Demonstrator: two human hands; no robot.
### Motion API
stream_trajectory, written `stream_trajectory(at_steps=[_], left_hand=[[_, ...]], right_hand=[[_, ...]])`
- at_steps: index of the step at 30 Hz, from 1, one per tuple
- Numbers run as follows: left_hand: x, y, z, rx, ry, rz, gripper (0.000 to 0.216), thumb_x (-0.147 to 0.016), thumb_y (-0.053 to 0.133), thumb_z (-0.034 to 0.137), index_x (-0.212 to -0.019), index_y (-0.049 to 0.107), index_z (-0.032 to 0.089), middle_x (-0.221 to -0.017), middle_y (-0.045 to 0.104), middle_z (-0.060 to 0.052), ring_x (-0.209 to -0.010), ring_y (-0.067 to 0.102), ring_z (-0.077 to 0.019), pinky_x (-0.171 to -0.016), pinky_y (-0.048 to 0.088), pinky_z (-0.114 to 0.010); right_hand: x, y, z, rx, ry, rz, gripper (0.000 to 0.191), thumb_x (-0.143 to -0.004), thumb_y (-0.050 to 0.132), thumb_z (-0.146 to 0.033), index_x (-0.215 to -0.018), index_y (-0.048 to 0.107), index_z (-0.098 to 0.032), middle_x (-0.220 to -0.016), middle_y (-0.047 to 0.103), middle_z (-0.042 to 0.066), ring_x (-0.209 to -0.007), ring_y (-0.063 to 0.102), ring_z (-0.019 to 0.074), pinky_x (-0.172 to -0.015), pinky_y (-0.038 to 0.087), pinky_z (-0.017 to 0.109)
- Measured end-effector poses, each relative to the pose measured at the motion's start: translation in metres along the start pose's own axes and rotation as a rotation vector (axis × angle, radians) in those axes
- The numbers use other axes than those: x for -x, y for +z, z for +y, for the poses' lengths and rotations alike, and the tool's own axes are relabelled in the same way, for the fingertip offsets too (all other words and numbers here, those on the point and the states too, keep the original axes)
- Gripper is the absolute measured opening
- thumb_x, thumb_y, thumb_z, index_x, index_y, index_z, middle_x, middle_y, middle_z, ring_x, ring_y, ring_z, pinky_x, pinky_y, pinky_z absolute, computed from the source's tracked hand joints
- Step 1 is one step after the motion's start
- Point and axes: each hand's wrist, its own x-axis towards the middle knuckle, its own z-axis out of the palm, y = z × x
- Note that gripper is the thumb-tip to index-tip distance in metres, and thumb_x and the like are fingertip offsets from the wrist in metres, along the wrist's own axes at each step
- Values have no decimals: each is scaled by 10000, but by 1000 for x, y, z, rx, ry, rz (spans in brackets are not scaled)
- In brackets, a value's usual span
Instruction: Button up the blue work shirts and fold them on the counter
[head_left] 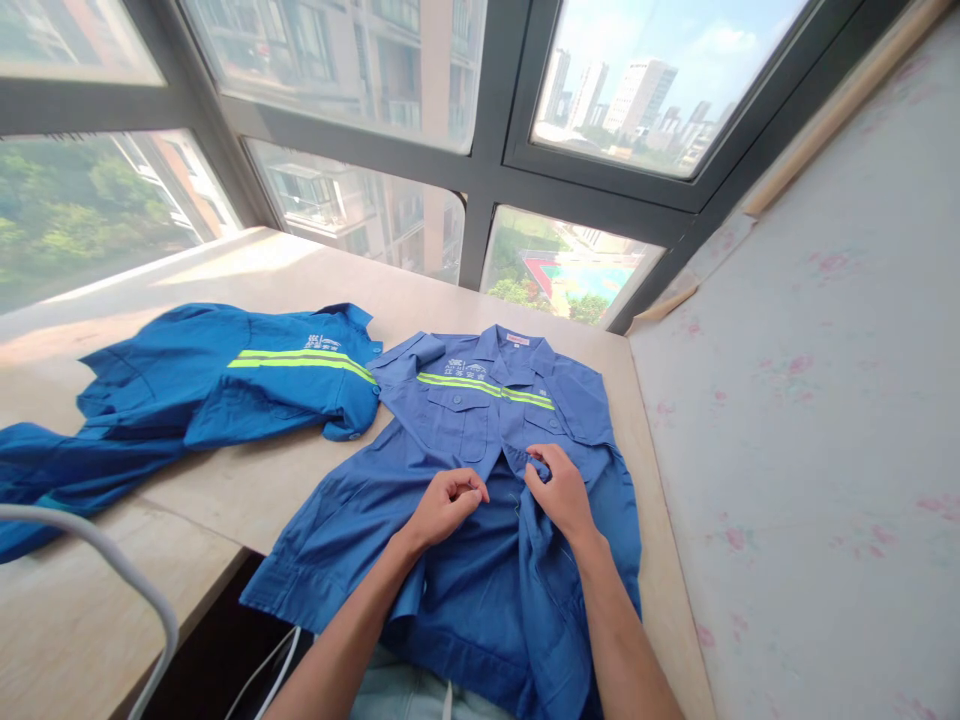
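A blue work shirt (450, 560) with a yellow-green reflective stripe lies face up on the pale wooden ledge (247, 480), collar toward the window. My left hand (447, 505) is closed in a pinch on the shirt's left front edge near the middle. My right hand (561, 490) is closed too, fingers curled on the right front edge just below the chest pocket. The two hands are close together at the shirt's opening.
A second, brighter blue shirt (225, 385) with the same stripe lies crumpled to the left on the ledge. Large windows (390, 210) run behind. A floral-patterned wall (817, 430) rises on the right. A white curved tube (120, 570) crosses the lower left.
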Motion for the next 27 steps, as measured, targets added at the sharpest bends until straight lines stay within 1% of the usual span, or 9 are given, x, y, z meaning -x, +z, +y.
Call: stream_trajectory(at_steps=[4, 7, 9, 13, 16, 18, 20, 22, 27], left_hand=[[0, 1, -1, -5, -24, -20, 282, -788, 592, 405, -827, 627, 128, -485, 266, 103, -465, 195, -62, -477, 171, -213], [-1, 4, -4, -73, -13, 29, 283, -793, 608, 355, -950, 633, 122, -491, 214, 122, -473, 168, -66, -484, 175, -214], [-1, 6, -5, -134, -1, 53, 260, -798, 599, 328, -954, 638, 123, -492, 220, 120, -475, 178, -68, -491, 179, -217], [-1, 7, -6, -229, 43, 82, 205, -799, 591, 304, -874, 659, 126, -502, 259, 104, -492, 233, -73, -513, 202, -221], [-1, 7, -7, -244, 58, 95, 196, -802, 565, 281, -865, 662, 123, -521, 301, 91, -512, 278, -79, -528, 229, -221], [-1, 7, -8, -228, 44, 102, 202, -808, 532, 265, -870, 659, 121, -526, 322, 84, -514, 294, -82, -530, 241, -221], [-2, 7, -9, -207, 26, 109, 212, -814, 514, 267, -871, 656, 120, -529, 337, 79, -514, 301, -84, -529, 246, -222], [-2, 7, -8, -189, 14, 119, 227, -825, 514, 288, -884, 655, 121, -532, 346, 75, -516, 304, -86, -529, 246, -222], [-3, 6, -7, -149, -7, 143, 269, -843, 517, 349, -909, 649, 124, -547, 352, 69, -519, 292, -88, -526, 236, -222]], right_hand=[[-1, 8, -4, 102, -39, 42, 493, -741, 410, -51, -1158, 631, -194, -1100, 647, 93, -1026, 607, 233, -943, 483, 400], [-6, 10, -10, 110, -82, 22, 573, -721, 373, -17, -1209, 620, -188, -1145, 640, 102, -1069, 597, 228, -982, 473, 401], [-12, 9, -16, 116, -90, -37, 595, -712, 365, -3, -1219, 620, -183, -1151, 646, 101, -1082, 598, 223, -987, 472, 387], [-29, 4, -30, 167, -40, -198, 509, -778, 399, -36, -1208, 631, -179, -1154, 666, 97, -1069, 615, 220, -935, 484, 345], [-40, 1, -37, 184, 13, -253, 341, -883, 492, -202, -1192, 636, -212, -1112, 685, 76, -1005, 642, 207, -849, 495, 305], [-46, 2, -38, 204, 49, -279, 314, -879, 580, -334, -1166, 644, -225, -1071, 693, 65, -942, 657, 205, -783, 495, 293], [-50, 4, -37, 247, 69, -305, 355, -832, 658, -389, -1146, 651, -223, -1049, 696, 63, -916, 662, 217, -747, 486, 296], [-53, 5, -34, 278, 73, -336, 338, -812, 685, -367, -1118, 663, -222, -1020, 708, 58, -908, 665, 223, -736, 475, 296], [-54, 0, -26, 240, 98, -350, 176, -876, 580, -269, -973, 725, -246, -989, 748, 43, -930, 674, 220, -747, 448, 287]])
